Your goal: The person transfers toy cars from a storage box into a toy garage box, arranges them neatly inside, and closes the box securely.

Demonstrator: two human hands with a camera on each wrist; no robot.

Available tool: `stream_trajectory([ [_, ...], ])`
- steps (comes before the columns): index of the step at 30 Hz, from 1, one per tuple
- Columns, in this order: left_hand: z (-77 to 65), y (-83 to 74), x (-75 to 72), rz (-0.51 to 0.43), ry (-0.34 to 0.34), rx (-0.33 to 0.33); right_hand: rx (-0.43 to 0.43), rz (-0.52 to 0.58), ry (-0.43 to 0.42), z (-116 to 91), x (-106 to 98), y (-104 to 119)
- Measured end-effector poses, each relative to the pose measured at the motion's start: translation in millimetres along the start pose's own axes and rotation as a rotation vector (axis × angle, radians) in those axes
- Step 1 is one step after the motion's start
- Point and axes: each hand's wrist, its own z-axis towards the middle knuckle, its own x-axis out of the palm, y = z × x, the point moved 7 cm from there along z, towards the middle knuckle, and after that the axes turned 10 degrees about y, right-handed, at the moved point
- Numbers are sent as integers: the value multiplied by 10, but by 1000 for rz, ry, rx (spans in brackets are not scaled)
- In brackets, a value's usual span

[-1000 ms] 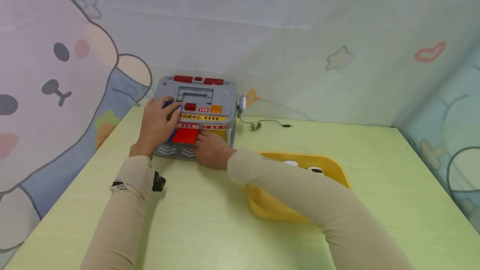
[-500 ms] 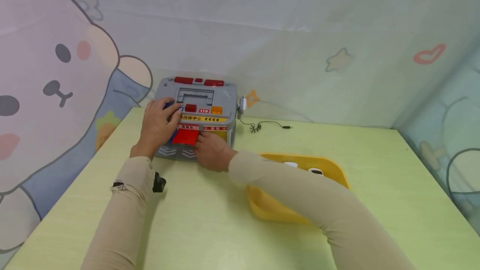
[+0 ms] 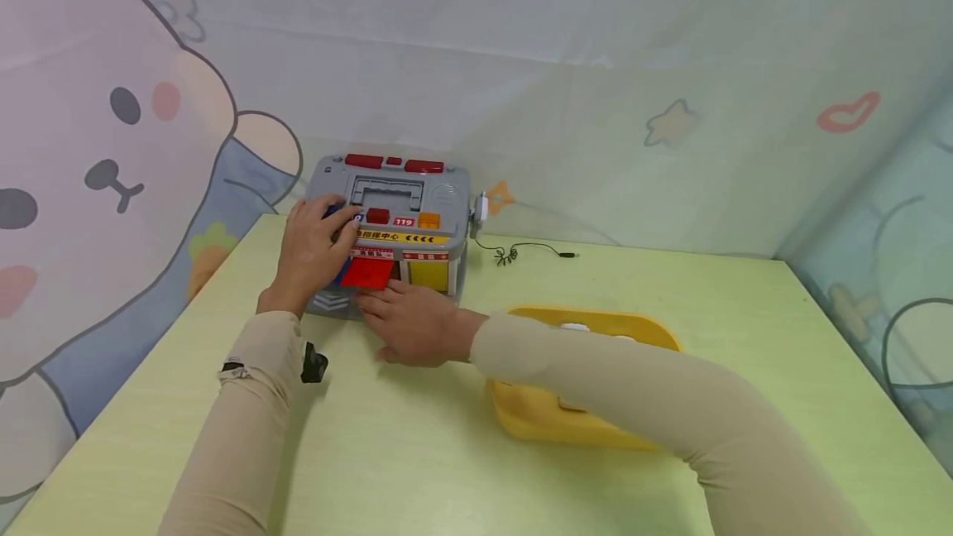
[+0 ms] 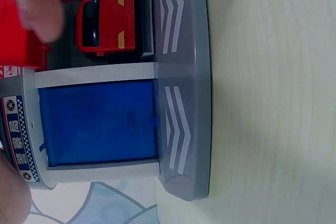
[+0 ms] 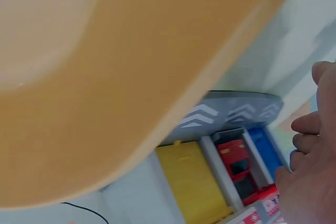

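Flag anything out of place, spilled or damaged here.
Nothing looks spilled or damaged. The black cable stands out slightly: its plug lies loose on the table, connected to nothing. The red door is raised while the blue door and yellow door are shut, showing a red toy vehicle inside.

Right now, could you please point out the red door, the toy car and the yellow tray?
Red door (image 3: 368, 274), head view: panel's middle.
Toy car (image 4: 108, 23), left wrist view: red roof.
Yellow tray (image 3: 534, 420), head view: near wall.

A grey toy station (image 3: 405, 207) stands upright at the bench's (image 3: 417, 453) eleven o'clock, red door (image 3: 368, 273) raised, red toy truck (image 4: 110, 22) in that bay; blue door (image 4: 102, 121) at nine o'clock, yellow door (image 3: 428, 275) at three, both closed.
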Motion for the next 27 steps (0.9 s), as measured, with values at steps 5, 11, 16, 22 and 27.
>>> stream_trajectory([
  [5,17,2,-2,1,3,8,-36,69,-43,-126,-46,27],
  [11,23,3,-9,22,18,5,-93,131,-77,-268,-72,-14],
  [16,24,15,-7,22,41,-9,-137,187,-144,-333,-105,-63],
  [22,11,41,-7,-16,29,-28,-148,145,-317,-357,-219,-117],
  [27,13,40,-14,-25,24,-33,-114,110,-398,-316,-235,-160],
])
